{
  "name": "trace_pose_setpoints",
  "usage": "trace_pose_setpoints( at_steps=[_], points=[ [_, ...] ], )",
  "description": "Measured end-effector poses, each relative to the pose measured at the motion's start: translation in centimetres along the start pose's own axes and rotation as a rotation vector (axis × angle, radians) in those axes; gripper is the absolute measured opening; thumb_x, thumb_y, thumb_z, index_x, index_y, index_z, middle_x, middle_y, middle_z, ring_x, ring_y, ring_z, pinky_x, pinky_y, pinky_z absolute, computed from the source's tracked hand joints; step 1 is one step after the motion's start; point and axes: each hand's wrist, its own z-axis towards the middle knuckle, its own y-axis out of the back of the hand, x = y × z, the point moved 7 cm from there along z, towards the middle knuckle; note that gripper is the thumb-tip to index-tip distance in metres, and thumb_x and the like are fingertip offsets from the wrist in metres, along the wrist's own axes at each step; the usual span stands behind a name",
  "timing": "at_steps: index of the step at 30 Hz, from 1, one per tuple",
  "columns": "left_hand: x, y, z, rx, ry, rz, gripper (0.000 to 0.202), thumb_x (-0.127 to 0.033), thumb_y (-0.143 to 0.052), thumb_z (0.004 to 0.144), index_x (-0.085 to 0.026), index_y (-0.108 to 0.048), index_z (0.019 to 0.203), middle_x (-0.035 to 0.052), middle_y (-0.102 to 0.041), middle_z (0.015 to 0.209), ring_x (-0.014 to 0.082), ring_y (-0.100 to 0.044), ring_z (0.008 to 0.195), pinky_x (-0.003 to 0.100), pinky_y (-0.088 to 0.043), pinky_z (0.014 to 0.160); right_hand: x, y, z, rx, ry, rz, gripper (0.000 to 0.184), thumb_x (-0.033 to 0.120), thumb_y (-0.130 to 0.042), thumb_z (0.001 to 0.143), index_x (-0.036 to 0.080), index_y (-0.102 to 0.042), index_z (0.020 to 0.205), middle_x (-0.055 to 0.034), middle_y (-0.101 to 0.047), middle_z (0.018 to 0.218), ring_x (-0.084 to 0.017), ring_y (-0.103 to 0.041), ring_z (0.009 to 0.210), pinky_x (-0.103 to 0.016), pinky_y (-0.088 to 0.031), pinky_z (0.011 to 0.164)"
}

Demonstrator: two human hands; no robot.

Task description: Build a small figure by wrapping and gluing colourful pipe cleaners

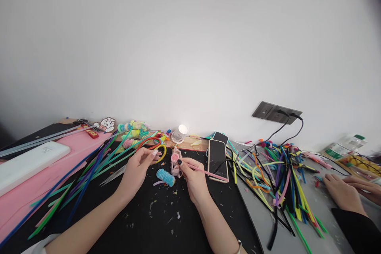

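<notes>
My left hand [141,165] is closed around the handles of a pair of scissors [162,154], which have red and yellow loops. Their blades point back to the left, under my wrist. Between thumb and fingers, my right hand [194,175] pinches a pink pipe cleaner [216,175]. One end of it is wound into a small flat coil [174,158], and its tail runs out to the right across a phone. Behind the coil lies a pale pink object [176,170] that I cannot identify. Just left of it rests a blue coiled pipe cleaner piece [166,177].
A white paper cup [179,133] stands by the wall. Two phones lie right of my hands, the nearer light-framed [218,158]. Loose pipe cleaners [86,174] spread at left beside a white box [35,164]; a bundle [287,174] lies right. Another person's hands [345,192] are at far right.
</notes>
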Motion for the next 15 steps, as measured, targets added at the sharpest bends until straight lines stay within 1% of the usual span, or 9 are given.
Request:
trace_pose_setpoints(
  at_steps=[2, 5, 9, 15],
  points=[
    [-0.02, -0.23, -0.12, 0.018, 0.018, -0.049, 0.033, -0.05, -0.055, 0.081, -0.018, -0.06, 0.081, 0.0075, -0.07, 0.088, 0.0238, -0.067, 0.085, 0.04, -0.054, 0.083, -0.06, 0.04, 0.03, -0.003, -0.003, -0.006, 0.017, 0.031, -0.072, 0.07, 0.015, -0.075, 0.074, -0.003, -0.067, 0.061, -0.011, -0.051, 0.051, -0.022, -0.036, 0.049],
    [0.03, -0.33, -0.17, 0.026, 0.037, -0.081, 0.033, -0.05, -0.053, 0.082, -0.018, -0.062, 0.079, 0.0082, -0.07, 0.086, 0.0246, -0.068, 0.083, 0.038, -0.056, 0.08, -0.16, 0.09, 0.06, -0.006, -0.005, -0.001, 0.017, 0.031, -0.073, 0.07, 0.015, -0.075, 0.074, -0.0032, -0.067, 0.061, -0.011, -0.051, 0.052, -0.022, -0.037, 0.048],
    [0.3, -0.05, -0.09, -0.006, 0.064, -0.086, 0.031, -0.049, -0.055, 0.081, -0.019, -0.065, 0.078, 0.0074, -0.069, 0.08, 0.0254, -0.069, 0.08, 0.036, -0.057, 0.078, -0.25, 0.11, 0.09, -0.002, -0.005, 0.008, 0.016, 0.03, -0.072, 0.071, 0.014, -0.075, 0.074, -0.0031, -0.066, 0.061, -0.011, -0.051, 0.052, -0.022, -0.037, 0.049],
    [0.29, -0.16, -0.12, 0.0, 0.072, -0.097, 0.03, -0.048, -0.057, 0.081, -0.02, -0.066, 0.085, 0.0088, -0.071, 0.092, 0.0266, -0.069, 0.084, 0.036, -0.057, 0.076, -0.05, 0.08, 0.03, -0.003, 0.008, -0.012, 0.017, 0.031, -0.072, 0.07, 0.015, -0.075, 0.073, -0.0031, -0.066, 0.061, -0.011, -0.051, 0.052, -0.022, -0.037, 0.049]
  ],
)
